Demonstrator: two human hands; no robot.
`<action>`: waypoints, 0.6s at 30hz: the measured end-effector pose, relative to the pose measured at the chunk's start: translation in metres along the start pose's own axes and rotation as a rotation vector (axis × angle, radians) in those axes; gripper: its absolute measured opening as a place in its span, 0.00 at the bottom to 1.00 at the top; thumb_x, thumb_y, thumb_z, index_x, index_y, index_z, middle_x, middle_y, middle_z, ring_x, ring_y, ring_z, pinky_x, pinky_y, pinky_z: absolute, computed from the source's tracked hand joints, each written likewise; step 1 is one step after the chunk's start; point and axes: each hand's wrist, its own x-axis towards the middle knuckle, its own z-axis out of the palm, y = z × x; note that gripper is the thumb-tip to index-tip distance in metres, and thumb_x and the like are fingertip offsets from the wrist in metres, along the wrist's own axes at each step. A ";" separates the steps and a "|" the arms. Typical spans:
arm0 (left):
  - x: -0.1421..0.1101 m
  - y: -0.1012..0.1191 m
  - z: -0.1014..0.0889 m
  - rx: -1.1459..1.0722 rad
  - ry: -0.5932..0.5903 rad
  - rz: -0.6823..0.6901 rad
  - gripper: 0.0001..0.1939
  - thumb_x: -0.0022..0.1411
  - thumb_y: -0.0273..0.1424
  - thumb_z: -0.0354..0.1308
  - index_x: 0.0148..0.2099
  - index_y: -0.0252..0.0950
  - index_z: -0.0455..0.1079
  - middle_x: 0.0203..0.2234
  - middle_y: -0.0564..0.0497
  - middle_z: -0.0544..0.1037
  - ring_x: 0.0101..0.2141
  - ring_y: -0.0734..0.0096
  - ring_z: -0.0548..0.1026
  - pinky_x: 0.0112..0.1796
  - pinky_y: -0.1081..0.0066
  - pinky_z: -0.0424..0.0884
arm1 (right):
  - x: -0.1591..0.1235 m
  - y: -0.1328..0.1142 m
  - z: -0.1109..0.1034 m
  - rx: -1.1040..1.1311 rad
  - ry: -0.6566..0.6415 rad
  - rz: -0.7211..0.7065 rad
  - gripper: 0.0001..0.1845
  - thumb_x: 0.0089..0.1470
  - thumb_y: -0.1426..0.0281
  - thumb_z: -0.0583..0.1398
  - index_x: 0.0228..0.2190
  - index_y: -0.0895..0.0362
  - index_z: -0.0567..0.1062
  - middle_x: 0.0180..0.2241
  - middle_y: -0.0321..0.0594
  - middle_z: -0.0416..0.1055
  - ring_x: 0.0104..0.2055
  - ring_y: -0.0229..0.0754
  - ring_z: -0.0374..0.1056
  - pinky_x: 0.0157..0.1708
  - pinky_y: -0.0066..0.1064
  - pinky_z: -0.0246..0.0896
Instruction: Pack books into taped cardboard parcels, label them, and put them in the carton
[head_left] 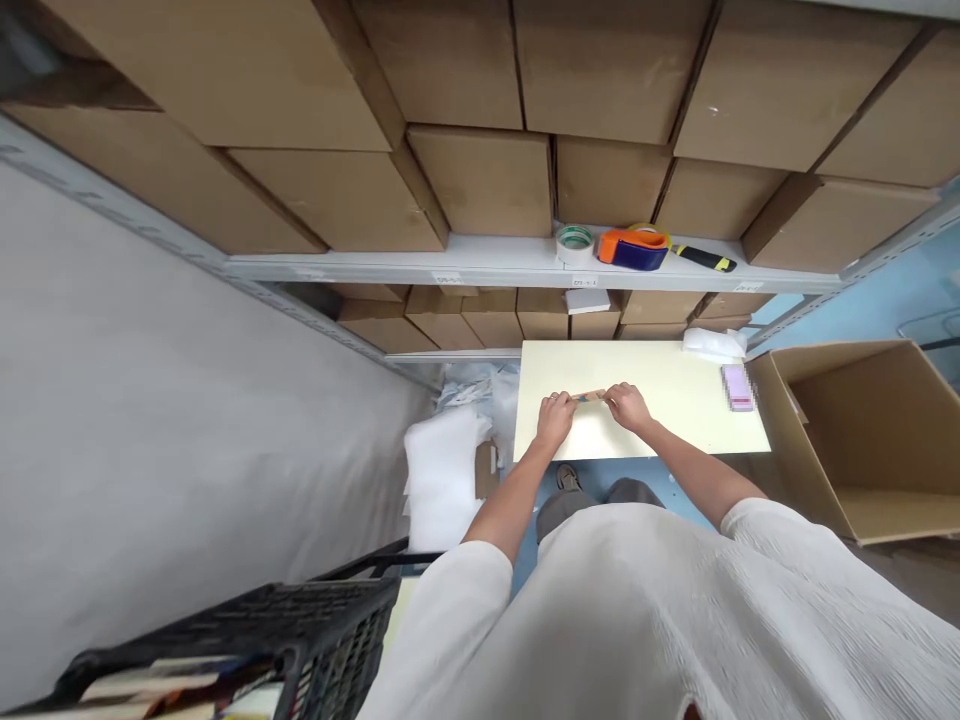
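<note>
- From the head view, a grey-white wall [187,420] is on the left and a metal shelf [517,262] full of brown boxes [480,185] is on the far side.
- A pale yellow tabletop [675,400] is in the middle, near the shelf.
- A small brown packet [589,396] with a bit of blue on it is just above the left part of the tabletop, between the two hands.
- The left hand [555,418] has its fingers pinched on the packet's left end.
- The right hand [628,405] has its fingers pinched on the right end.
- At the tabletop's far right corner is a white bundle [714,343], with a purple pack [738,388] nearer.
- Right of the tabletop is a big open box [885,440].
- On the shelf, from left to right, are a tape roll [574,245], an orange and blue tape holder [634,249] and a black and yellow cutter [705,258].
- Left of the tabletop are white soft sheets [444,480].
- A black crate [341,625] with things in it is at the near left.
</note>
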 end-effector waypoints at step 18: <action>0.068 -0.029 0.042 -0.092 -0.213 -0.015 0.24 0.74 0.24 0.50 0.65 0.40 0.75 0.60 0.41 0.78 0.58 0.54 0.75 0.58 0.59 0.70 | 0.030 0.027 0.044 0.109 -0.052 0.271 0.25 0.63 0.78 0.54 0.57 0.58 0.80 0.58 0.55 0.75 0.58 0.58 0.67 0.55 0.45 0.62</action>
